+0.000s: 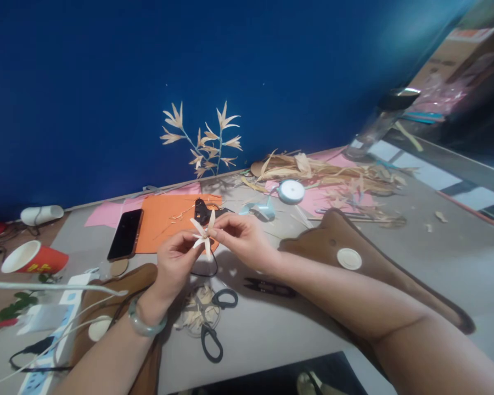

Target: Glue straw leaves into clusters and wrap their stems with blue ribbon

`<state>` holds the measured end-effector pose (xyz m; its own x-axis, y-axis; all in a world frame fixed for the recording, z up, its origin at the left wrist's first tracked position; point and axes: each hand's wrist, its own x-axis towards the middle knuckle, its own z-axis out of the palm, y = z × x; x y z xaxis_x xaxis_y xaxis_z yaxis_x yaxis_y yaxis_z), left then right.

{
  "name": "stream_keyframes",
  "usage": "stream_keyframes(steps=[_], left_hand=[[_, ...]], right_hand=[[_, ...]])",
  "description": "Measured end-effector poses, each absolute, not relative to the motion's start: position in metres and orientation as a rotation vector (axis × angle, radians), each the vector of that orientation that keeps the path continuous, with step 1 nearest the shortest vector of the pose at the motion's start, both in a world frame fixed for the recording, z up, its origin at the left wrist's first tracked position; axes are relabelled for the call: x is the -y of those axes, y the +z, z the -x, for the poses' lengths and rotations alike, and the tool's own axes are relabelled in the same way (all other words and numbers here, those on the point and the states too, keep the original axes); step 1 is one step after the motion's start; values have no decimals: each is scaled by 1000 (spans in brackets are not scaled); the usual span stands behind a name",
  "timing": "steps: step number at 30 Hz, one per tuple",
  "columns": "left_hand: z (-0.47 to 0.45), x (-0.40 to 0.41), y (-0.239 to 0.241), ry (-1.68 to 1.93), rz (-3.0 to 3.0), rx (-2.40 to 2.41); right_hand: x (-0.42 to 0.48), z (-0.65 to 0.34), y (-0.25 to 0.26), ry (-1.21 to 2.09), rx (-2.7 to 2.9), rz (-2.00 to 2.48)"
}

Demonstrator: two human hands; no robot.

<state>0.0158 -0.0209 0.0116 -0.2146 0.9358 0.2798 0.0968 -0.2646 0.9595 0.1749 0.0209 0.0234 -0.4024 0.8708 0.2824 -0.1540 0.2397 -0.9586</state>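
On my feed the L hand & R hand both pinch a small cream star-shaped flower w/ thin, pointed, dry-looking petals, held btwn thumbs & fingertips above the grey flat-topped counter. Nearer me I see black-handled scissors; beyond, a flat orange rectangular sheet w/ a black slab-shaped phone at its L edge.

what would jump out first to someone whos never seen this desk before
Probably the pale, star-shaped flower at the centre, held at the fingertips of the left hand and the right hand. Just beyond, a branching spray of similar flowers stands out against the deep blue wall. Between them, a bright orange sheet lies on the desk, with a dark phone at its left edge.
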Motion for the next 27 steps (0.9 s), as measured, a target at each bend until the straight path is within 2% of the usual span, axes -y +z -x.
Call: stream_keyframes(steps=[27], left_hand=[[-16, 19, 11, 1465, -1277, -1312]], right_hand=[[-21, -173, 18, 1289, 1474, 772]])
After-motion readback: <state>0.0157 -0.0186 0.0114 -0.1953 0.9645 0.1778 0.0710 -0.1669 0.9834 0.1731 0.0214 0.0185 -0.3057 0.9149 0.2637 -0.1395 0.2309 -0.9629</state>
